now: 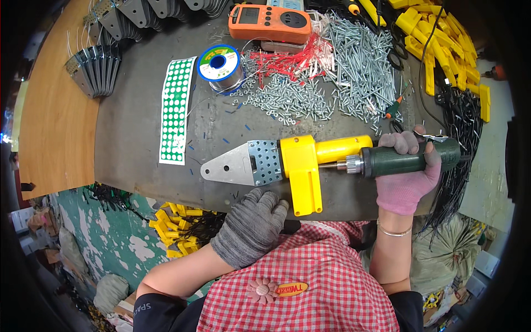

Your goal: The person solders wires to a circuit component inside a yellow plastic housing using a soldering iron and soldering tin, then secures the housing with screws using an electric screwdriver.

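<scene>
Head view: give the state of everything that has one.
Right hand: gripping the electric screwdriver
Electric screwdriver: held, bit toward yellow housing
Left hand: fingers curled
Yellow housing: perforated metal plate attached
Solder spool: standing on end
Multimeter: face up
Screws: loose, heaped
Sticker sheet: lying flat

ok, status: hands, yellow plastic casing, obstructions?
Pink-gloved right hand gripping green cylindrical power screwdriver, bit aimed at yellow plastic casing. Grey-gloved left hand beside casing, contact unclear. Silver screw pile beyond, seemingly not blocking.

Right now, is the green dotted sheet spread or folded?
Spread: the green dotted sheet lies at full length on the gray tabletop, four corners showing and no fold visible.
</scene>
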Demonstrator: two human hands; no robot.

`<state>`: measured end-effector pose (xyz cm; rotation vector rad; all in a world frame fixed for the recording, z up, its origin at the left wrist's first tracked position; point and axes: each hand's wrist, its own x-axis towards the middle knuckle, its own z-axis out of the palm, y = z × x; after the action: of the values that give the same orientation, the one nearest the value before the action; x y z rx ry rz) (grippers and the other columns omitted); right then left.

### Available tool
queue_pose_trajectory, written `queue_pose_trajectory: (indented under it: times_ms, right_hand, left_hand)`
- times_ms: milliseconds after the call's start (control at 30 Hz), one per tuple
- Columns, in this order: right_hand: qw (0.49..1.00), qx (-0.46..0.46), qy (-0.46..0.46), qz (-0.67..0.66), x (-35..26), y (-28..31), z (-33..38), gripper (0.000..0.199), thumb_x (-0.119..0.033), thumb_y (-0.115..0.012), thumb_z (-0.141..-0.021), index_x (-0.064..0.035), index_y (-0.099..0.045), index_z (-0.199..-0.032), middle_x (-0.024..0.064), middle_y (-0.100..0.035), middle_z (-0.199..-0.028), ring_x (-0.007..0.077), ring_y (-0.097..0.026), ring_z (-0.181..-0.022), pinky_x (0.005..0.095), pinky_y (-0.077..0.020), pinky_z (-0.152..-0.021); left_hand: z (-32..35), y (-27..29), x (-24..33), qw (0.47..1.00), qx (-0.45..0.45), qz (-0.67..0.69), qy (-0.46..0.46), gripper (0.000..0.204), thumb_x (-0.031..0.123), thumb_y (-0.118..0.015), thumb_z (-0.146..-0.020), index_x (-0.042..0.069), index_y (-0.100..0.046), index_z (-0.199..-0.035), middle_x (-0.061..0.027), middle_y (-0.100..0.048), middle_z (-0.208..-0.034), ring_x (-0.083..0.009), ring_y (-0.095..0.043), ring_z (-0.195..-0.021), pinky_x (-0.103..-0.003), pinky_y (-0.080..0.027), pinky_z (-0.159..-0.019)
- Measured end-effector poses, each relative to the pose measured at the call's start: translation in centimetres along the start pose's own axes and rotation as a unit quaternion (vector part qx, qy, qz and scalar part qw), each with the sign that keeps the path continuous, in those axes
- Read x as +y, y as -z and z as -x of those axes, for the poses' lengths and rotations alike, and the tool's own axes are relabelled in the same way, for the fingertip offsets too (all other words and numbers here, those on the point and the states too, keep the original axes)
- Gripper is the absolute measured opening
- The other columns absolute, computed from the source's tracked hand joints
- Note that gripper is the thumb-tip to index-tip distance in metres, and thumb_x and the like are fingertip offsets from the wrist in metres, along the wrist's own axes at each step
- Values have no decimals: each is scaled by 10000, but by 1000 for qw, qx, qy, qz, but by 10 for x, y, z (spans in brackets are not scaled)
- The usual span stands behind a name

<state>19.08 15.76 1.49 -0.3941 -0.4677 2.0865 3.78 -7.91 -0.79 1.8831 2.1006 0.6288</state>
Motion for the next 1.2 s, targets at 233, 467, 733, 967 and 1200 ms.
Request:
queue_pose_trajectory:
  times_ms: [233,467,733,967,1200]
  right_hand:
    - [1000,-8,-16,-22,2,4,6,295,-237,-637,-912,-64,-579,-1144,-5,-458,-775,154,-418,-727,391,-406,-875]
    - [999,-13,-14,-29,4,2,6,299,-231,-640,-914,-62,-580,-1153,-5,-447,-767,146,-404,-717,383,-400,-868]
    - [999,-2,3,-40,7,-5,9,264,-153,-675,-876,-60,-551,-1090,-32,-402,-722,118,-373,-686,319,-358,-793]
    - [998,3,16,-62,12,-6,13,237,-142,-673,-868,-59,-553,-1055,-38,-394,-713,110,-367,-671,308,-340,-766]
    - [998,-1,25,-64,11,2,15,238,-228,-636,-898,-78,-588,-1077,-28,-412,-719,127,-356,-661,346,-362,-792]
  left_hand:
    - [-9,35,-6,987,73,143,-2,269,39,-769,-726,62,-673,-976,-99,-693,-968,-301,-673,-852,-418,-566,-723]
    - [-23,19,-46,972,188,140,25,283,-31,-744,-755,83,-690,-1008,-85,-676,-904,-294,-671,-819,-379,-553,-739]
    - [-31,23,-53,969,141,201,1,294,-8,-760,-733,91,-684,-999,-90,-651,-883,-287,-655,-811,-374,-538,-718]
    - [-32,24,-57,958,122,259,14,282,2,-776,-742,86,-686,-997,-66,-645,-876,-255,-644,-797,-360,-523,-721]
    - [-27,22,-60,952,93,290,46,245,0,-823,-741,64,-676,-927,-51,-698,-892,-172,-685,-791,-293,-545,-705]
